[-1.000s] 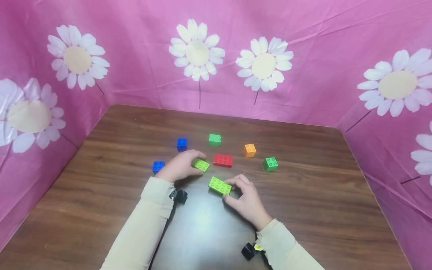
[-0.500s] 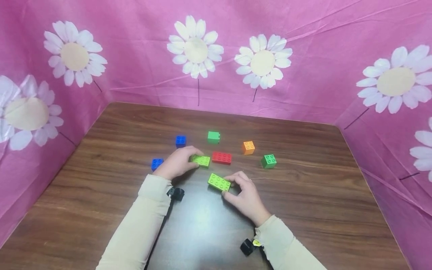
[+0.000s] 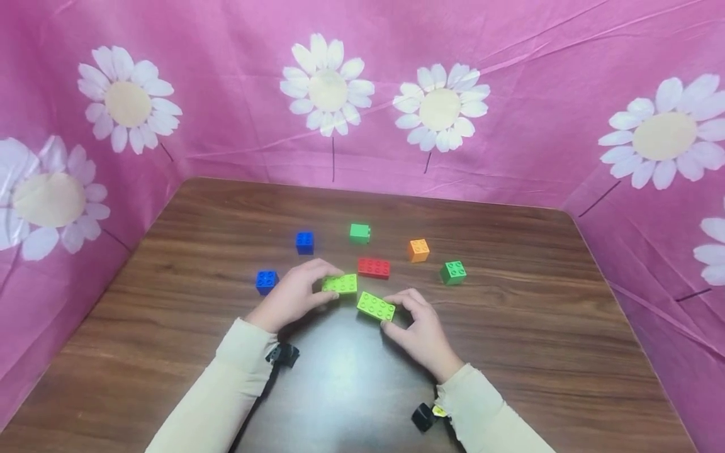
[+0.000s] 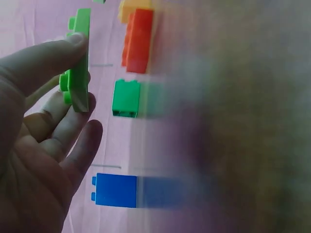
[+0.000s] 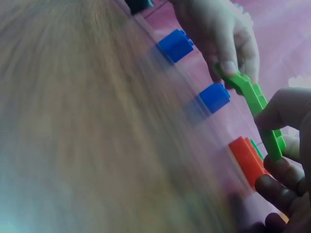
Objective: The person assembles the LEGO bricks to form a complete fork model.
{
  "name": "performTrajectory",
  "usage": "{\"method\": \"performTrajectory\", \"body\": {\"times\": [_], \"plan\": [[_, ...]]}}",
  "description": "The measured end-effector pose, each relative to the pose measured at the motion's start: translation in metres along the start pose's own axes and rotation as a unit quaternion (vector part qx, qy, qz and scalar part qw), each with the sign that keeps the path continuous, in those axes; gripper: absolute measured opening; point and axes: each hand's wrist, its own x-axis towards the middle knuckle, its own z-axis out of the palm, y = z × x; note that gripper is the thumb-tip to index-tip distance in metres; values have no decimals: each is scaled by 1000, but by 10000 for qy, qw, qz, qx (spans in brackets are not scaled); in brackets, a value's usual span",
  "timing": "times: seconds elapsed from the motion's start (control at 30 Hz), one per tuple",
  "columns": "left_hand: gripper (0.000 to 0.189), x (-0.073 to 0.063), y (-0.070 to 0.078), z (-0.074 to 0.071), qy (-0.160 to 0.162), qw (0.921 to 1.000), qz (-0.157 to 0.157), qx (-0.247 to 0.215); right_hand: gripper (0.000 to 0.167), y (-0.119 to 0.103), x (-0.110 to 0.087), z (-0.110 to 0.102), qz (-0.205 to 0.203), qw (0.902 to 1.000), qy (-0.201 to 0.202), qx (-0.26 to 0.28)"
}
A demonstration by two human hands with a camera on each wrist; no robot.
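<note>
My left hand (image 3: 291,294) pinches a lime-green toy building brick (image 3: 342,284) between thumb and fingers. The left wrist view shows this brick (image 4: 80,73) edge-on, studs facing left, with the thumb on one side. My right hand (image 3: 423,328) pinches a second lime-green brick (image 3: 376,306) at its right end; this one lies at a slant. A narrow gap parts the two bricks in the head view. In the right wrist view the left hand's brick (image 5: 235,82) and the right hand's brick (image 5: 272,141) overlap, so contact cannot be judged there.
Beyond the hands lie a red brick (image 3: 374,268), a green brick (image 3: 360,233) on its side, an orange brick (image 3: 418,250) and another green one (image 3: 453,272). Two blue bricks, one farther back (image 3: 304,242) and one beside my left hand (image 3: 266,282), sit at left. Pink flowered cloth (image 3: 385,38) surrounds the wooden table (image 3: 538,327).
The left hand's brick has turned straighter and come slightly nearer to me. The right hand's brick has shifted a little to the right and away from me. Both stay held.
</note>
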Motion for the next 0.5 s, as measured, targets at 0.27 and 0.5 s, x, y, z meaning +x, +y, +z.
{"method": "performTrajectory", "body": {"times": [0.27,0.5], "plan": [[40,-14,5,3,-48,9997,230,-19,39,6,-9,-17,-105,9995,-238,-178],[40,-21,6,2,-366,9992,157,12,40,9,-15,-23,-127,9982,-505,-308]]}}
